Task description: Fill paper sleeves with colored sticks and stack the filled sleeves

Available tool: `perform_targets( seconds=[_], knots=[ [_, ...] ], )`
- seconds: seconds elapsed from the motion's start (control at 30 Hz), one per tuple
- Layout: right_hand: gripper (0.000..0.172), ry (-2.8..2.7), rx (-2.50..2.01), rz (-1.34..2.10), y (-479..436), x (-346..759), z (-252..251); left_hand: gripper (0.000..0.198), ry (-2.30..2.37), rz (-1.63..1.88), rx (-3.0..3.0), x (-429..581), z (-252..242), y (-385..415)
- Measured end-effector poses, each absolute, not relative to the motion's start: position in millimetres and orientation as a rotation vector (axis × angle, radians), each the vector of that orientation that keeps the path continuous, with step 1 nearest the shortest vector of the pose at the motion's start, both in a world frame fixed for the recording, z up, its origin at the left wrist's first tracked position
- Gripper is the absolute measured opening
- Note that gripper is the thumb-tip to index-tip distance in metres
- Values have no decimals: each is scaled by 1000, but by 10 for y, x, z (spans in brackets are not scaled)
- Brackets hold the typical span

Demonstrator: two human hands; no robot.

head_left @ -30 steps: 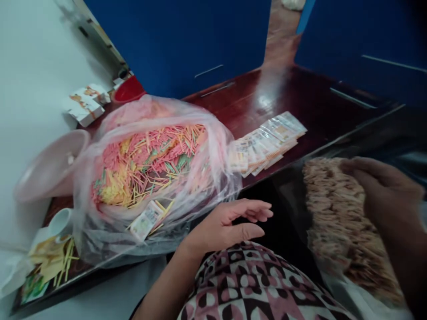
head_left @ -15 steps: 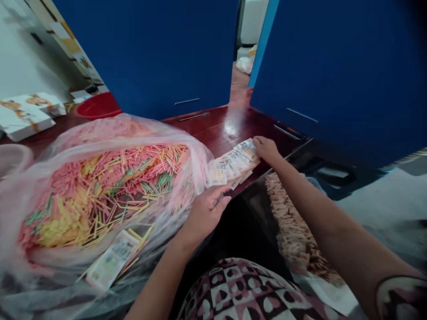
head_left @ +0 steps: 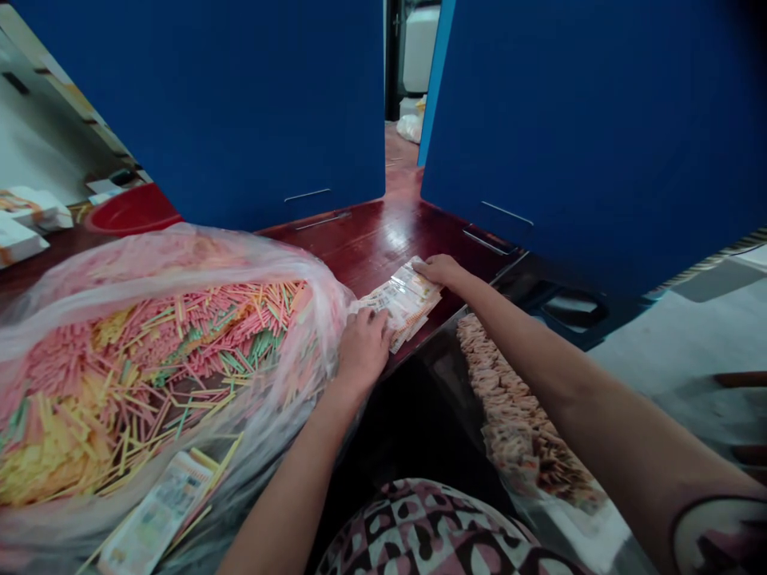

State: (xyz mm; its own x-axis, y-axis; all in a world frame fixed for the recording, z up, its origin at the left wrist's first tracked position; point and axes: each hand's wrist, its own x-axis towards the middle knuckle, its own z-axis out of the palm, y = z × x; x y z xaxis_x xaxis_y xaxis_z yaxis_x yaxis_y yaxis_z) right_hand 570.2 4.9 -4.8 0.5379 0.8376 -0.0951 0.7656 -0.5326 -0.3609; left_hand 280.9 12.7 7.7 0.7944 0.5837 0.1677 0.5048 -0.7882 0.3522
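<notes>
Overlapping packets [head_left: 403, 297] between both hands [head_left: 364, 345] [head_left: 444, 271]

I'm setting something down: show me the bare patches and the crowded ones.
Bare dark red tabletop shows behind the fanned packets, reaching back to the blue panels. It is crowded at the near edge, where the left hand and right hand touch the packets, and leftward, under the plastic bag of sticks.

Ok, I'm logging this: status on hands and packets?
Left hand, right hand at opposite ends of packets. Overlapping on table. Plastic bag beside left hand.
</notes>
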Motion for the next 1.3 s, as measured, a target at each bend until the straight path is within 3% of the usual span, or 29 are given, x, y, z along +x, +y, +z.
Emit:
perform_targets(
  seconds=[0.1,0.27,0.53,0.77,1.03,1.3],
  knots=[
    [53,-1235,-2526,447,23,5610,10,38,866,327,2722,2834,100,110],
    [61,-1211,-2426,591,-78,5402,135,37,886,335,2736,2841,92,78],
    [44,-1443,-2227,786,-148,5207,276,34,884,419,2710,2846,18,69],
    [61,-1431,-2511,625,-140,4996,375,34,896,424,2741,2836,-9,48],
    [34,-1240,-2275,821,-233,4988,365,45,924,443,2730,2831,-43,29],
    [41,-780,-1801,871,-383,4902,95,46,978,370,2818,2851,-57,9]
  ],
)
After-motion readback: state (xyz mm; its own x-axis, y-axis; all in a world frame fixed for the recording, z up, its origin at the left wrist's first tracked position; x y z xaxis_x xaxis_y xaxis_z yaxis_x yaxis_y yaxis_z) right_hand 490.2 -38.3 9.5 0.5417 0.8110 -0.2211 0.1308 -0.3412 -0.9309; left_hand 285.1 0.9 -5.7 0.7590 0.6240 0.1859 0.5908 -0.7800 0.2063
